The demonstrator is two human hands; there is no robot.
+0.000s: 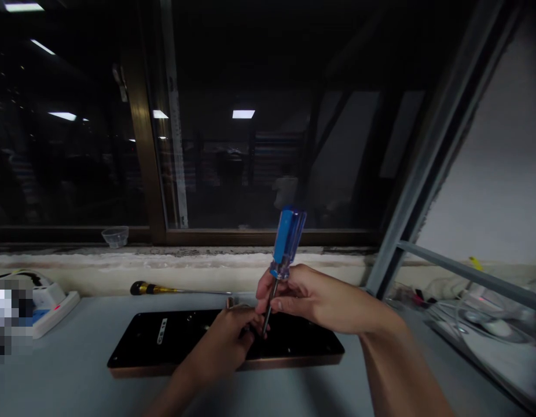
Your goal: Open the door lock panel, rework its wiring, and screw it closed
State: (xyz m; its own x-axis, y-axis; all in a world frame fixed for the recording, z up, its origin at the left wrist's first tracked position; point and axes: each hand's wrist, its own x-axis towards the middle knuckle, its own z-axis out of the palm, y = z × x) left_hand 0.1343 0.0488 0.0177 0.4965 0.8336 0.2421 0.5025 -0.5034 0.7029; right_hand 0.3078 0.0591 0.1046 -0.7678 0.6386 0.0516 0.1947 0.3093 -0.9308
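Observation:
My right hand (294, 295) is closed around a screwdriver with a blue, partly clear handle (287, 240). The handle points up and leans right, and the metal shaft runs down to the top of a long black panel (185, 333) with a copper-coloured edge. Beside the shaft's tip, my left hand (228, 336) rests over the panel with its fingers curled and pinched together. Whatever lies between those fingertips is too small to make out. A white label and several small screw spots show on the panel's left half. Both hands hide its middle.
Behind the panel lies a second screwdriver (164, 288) with a yellow and black handle. A white power strip (55, 313) sits at the left. On the window sill stands a clear plastic cup (116, 236). A grey metal frame (398, 231) and white cables (472, 315) are at the right.

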